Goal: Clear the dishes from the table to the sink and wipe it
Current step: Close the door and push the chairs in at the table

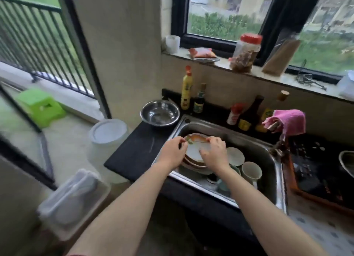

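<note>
Over the sink (pixel 275 171), both hands are lowering a plate stack (pixel 193 156); left hand (pixel 172 152) and right hand (pixel 214 154) fingers are closing round the top plate's rim. Stack is sitting face-up, roughly level, round, showing no long axis. Cups (pixel 251 172) are lying alongside already. Table out of view; wiping probably still pending, pink cloth (pixel 287 121) hanging on the tap.

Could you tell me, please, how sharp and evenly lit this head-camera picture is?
Head view: soft daylight from the windows, no harsh shadows; edges smeared, with the green plastic stool and clear plastic tub blurred; wide-angle bending of the black window frame; mild glare on the round steel bowl; both hands reasonably sharp.
</note>
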Tool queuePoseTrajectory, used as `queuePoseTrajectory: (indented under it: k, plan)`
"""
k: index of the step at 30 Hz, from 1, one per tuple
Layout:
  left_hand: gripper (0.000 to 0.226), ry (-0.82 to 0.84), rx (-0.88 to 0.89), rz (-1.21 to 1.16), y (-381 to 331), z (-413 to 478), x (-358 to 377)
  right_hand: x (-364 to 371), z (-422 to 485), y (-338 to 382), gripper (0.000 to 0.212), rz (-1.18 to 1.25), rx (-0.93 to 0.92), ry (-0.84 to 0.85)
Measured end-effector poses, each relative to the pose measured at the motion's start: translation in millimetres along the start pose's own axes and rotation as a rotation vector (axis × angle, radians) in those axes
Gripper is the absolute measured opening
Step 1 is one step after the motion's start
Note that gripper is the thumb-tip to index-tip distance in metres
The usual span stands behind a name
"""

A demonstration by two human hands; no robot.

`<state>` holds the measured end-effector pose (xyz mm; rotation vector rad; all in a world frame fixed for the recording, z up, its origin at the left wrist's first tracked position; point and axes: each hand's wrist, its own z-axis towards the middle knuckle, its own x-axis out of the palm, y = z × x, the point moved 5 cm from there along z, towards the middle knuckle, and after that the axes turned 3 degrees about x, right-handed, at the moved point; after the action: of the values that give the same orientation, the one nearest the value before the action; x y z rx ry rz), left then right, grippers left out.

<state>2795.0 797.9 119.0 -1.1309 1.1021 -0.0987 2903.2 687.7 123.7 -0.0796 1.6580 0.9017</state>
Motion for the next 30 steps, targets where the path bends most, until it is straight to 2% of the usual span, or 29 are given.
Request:
queuePoseTrajectory:
  k: [4,6,10,13,15,19,25,30]
  plan:
    - [0.026,-0.144,-0.175,0.092,84.9,-83.8,-83.1,65.8,-63.0,87.7,0.046,-0.085,-0.12,0.23]
    - [0.028,-0.183,-0.251,0.11,118.1,-121.3,-114.8,92.4,-93.2,123.5,0.046,-0.124,-0.212,0.284]
    - [0.034,-0.318,-0.447,0.13,192.6,-226.2,-194.6,163.6,-180.9,219.0,0.045,-0.193,-0.462,0.437]
    - [0.05,-0.405,-0.579,0.131,231.4,-298.2,-239.0,206.8,-242.4,279.6,0.045,-0.233,-0.642,0.53]
    - [0.04,-0.482,-0.682,0.145,261.0,-355.1,-270.5,233.2,-293.0,323.8,0.045,-0.264,-0.785,0.593]
    - [0.036,-0.649,-0.828,0.148,305.4,-451.5,-324.0,270.7,-383.7,400.2,0.041,-0.345,-1.046,0.648]
    - [0.036,-0.872,-1.044,0.18,361.9,-614.1,-392.0,332.9,-536.7,507.0,0.048,-0.4,-1.362,0.777]
    - [0.037,-0.941,-1.22,0.199,401.1,-731.8,-433.6,385.6,-653.7,576.0,0.045,-0.424,-1.552,0.864]
